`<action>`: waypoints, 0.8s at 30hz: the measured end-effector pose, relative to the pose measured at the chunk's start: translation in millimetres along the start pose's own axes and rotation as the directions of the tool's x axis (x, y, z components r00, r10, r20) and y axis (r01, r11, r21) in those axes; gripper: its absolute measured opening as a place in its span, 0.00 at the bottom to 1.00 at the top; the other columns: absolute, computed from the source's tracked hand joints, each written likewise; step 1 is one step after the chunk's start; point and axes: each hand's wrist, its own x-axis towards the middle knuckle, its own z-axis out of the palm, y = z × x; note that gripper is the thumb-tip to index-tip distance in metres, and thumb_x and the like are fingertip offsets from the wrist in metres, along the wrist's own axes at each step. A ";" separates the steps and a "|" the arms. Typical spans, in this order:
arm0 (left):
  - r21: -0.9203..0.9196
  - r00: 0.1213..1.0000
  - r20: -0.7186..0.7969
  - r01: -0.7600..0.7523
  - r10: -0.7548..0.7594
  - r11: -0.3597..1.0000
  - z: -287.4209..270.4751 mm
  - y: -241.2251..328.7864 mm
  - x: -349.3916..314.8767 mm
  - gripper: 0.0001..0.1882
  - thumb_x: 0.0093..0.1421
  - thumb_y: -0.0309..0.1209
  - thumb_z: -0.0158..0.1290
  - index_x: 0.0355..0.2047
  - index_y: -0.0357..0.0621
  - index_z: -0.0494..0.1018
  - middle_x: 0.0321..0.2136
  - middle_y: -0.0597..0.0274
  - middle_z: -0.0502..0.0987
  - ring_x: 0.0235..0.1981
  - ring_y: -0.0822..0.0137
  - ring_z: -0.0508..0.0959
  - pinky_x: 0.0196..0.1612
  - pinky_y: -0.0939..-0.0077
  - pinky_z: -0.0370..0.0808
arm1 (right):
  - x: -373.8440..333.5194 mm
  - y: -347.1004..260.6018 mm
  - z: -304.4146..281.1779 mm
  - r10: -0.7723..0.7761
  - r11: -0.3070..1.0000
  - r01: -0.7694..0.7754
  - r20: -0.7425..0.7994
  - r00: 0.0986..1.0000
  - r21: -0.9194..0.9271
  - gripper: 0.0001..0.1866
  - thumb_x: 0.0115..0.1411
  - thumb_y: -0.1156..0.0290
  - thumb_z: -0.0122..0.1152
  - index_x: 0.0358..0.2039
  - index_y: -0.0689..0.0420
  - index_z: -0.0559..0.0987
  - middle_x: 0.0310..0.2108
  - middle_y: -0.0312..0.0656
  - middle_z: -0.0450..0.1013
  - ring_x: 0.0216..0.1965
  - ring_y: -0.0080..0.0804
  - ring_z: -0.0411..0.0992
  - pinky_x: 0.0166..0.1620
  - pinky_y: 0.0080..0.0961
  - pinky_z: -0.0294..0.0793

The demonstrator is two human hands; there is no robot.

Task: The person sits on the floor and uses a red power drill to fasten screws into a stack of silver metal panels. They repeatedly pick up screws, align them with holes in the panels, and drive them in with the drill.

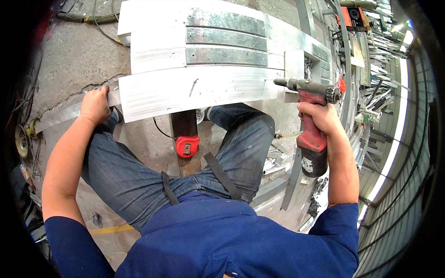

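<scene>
My right hand (320, 116) is wrapped around the handle of a red and black cordless drill (311, 98). The drill's chuck points left, above the right end of a long silvery metal plank (162, 95). A thin, dark, screw-like piece (193, 87) lies on that plank. At the plank's left end, my left hand (96, 105) is closed on a flat metal strip (62, 116) reaching out to the left. Beyond the near plank, several grey metal plates (226, 56) with small holes lie side by side on more silvery planks (157, 51).
A red tape measure (187, 146) rests on a brown beam (184, 125) between my knees. To the right are a small box-like metal compartment (309, 65) with bits inside and stacks of metal profiles (375, 51). Cables (95, 18) run over the concrete floor at the far left.
</scene>
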 end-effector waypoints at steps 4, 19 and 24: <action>0.014 1.000 -0.003 0.004 -0.004 1.000 3.9 -2.5 1.3 0.20 0.44 0.26 0.60 0.40 0.39 0.72 0.30 0.43 0.80 0.37 0.44 0.82 0.42 0.54 0.79 | 3.2 -3.5 1.5 0.045 0.999 -0.045 -0.019 0.999 -0.019 0.15 0.55 0.78 0.66 0.44 0.64 0.80 0.30 0.37 0.75 0.27 0.25 0.74 0.31 0.27 0.76; -0.002 1.000 -0.008 -0.003 0.003 1.000 -3.5 3.3 -0.2 0.19 0.44 0.25 0.59 0.38 0.38 0.71 0.32 0.45 0.80 0.38 0.45 0.81 0.43 0.54 0.78 | 25.6 -12.4 7.3 0.089 0.992 -0.086 0.029 0.996 -0.092 0.17 0.53 0.79 0.67 0.44 0.65 0.79 0.27 0.39 0.75 0.25 0.27 0.74 0.29 0.28 0.75; -0.016 1.000 -0.008 -0.018 0.018 1.000 -5.2 1.6 -1.4 0.19 0.43 0.24 0.59 0.38 0.38 0.72 0.32 0.45 0.81 0.37 0.44 0.81 0.43 0.54 0.78 | 34.8 -16.0 11.5 0.105 0.993 -0.099 0.099 0.989 -0.068 0.15 0.53 0.80 0.65 0.43 0.65 0.79 0.27 0.39 0.75 0.26 0.27 0.75 0.29 0.28 0.76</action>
